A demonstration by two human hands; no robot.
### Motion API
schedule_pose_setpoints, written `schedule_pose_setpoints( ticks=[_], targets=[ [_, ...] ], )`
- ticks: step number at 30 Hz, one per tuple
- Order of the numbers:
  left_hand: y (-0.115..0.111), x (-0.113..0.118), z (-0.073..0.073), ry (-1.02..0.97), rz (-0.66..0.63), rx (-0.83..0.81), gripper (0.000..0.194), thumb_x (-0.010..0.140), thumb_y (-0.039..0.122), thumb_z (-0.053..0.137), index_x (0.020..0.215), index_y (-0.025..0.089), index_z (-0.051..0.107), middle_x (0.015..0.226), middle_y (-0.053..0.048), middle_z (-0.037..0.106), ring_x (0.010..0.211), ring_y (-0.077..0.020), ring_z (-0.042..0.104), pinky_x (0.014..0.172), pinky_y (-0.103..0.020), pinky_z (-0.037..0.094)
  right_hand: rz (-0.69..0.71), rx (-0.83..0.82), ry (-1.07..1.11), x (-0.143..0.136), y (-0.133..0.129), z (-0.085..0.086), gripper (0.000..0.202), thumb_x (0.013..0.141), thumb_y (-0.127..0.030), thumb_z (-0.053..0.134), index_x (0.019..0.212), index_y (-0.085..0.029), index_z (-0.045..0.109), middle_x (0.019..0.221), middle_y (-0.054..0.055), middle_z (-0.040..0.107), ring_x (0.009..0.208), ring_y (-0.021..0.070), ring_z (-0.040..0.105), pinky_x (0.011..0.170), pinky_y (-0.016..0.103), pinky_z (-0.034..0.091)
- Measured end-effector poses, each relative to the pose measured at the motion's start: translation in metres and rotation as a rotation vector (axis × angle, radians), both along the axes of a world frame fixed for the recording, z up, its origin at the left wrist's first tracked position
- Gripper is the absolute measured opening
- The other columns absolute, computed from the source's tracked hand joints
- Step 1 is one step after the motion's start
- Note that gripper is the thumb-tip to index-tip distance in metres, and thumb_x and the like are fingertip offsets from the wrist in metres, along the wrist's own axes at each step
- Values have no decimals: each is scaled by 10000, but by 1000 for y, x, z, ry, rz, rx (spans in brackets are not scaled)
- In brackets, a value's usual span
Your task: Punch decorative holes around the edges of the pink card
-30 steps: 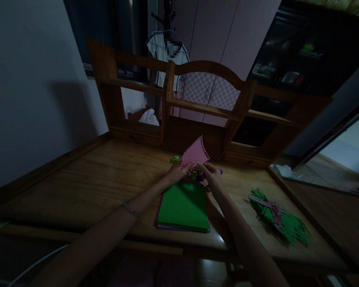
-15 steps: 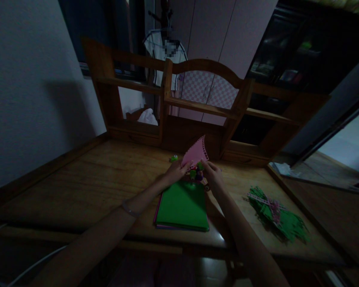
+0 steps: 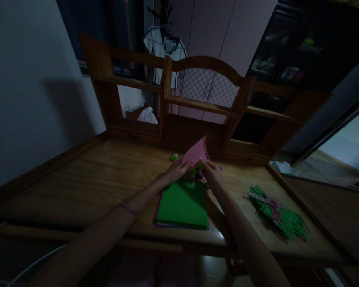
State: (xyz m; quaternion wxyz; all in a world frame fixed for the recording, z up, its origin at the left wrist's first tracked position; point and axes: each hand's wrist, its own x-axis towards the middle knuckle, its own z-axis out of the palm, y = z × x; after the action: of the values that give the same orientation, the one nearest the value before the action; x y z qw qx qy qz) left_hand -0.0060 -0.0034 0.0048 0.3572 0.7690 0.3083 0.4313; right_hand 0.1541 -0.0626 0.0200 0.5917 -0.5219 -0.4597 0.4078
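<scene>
A pink sheet (image 3: pixel 196 153) with a row of punched shapes along its edges is held up between both hands, above the far end of the green paper stack. My left hand (image 3: pixel 177 170) pinches its lower left side. On its lower right side, my right hand (image 3: pixel 210 169) has its fingers closed. Small green and purple items (image 3: pixel 194 172) lie between and just under the hands, partly hidden. The stack of green sheets (image 3: pixel 182 205), with other colours at its edges, lies flat on the desk below the hands.
A small green object with an eye-like spot (image 3: pixel 174 157) sits beyond my left hand. Green shredded paper with pink punched strips (image 3: pixel 278 211) lies at the right of the wooden desk (image 3: pixel 107 171). A wooden shelf unit (image 3: pixel 197 104) rises along the back edge.
The sheet and both hands have shifted very slightly. A purple item now shows just right of my right hand.
</scene>
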Motion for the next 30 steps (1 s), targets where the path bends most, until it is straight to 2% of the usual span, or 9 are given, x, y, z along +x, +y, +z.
schedule_pose_setpoints(
  ticks=[6, 13, 19, 30],
  targets=[
    [0, -1, 1, 4, 7, 3, 399, 873, 456, 447, 932, 142, 685, 855, -65, 707, 821, -210, 643, 786, -317, 493, 13, 42, 65, -1, 1, -3, 387, 641, -559, 696, 726, -184, 649, 596, 5, 606, 491, 127, 525, 490, 253, 399],
    [-3, -2, 4, -5, -24, -4, 403, 876, 456, 435, 905, 140, 683, 792, -47, 695, 780, -201, 629, 751, -306, 498, -32, 3, 5, -2, 0, -1, 423, 641, -589, 679, 765, -186, 662, 667, 27, 640, 539, 144, 551, 520, 257, 412],
    [-4, -4, 6, 9, -42, -22, 403, 875, 453, 434, 886, 138, 685, 817, -41, 695, 790, -200, 628, 748, -303, 497, -16, 13, -39, -3, -3, 2, 401, 650, -579, 682, 721, -186, 652, 613, -1, 618, 504, 122, 518, 488, 247, 370],
    [-11, -1, 7, -15, -81, -44, 387, 874, 439, 459, 976, 134, 674, 937, -70, 704, 885, -214, 642, 794, -312, 503, -17, 53, -45, 2, -2, -4, 413, 656, -570, 687, 849, -204, 683, 807, 40, 686, 648, 172, 604, 537, 258, 425]
  ],
)
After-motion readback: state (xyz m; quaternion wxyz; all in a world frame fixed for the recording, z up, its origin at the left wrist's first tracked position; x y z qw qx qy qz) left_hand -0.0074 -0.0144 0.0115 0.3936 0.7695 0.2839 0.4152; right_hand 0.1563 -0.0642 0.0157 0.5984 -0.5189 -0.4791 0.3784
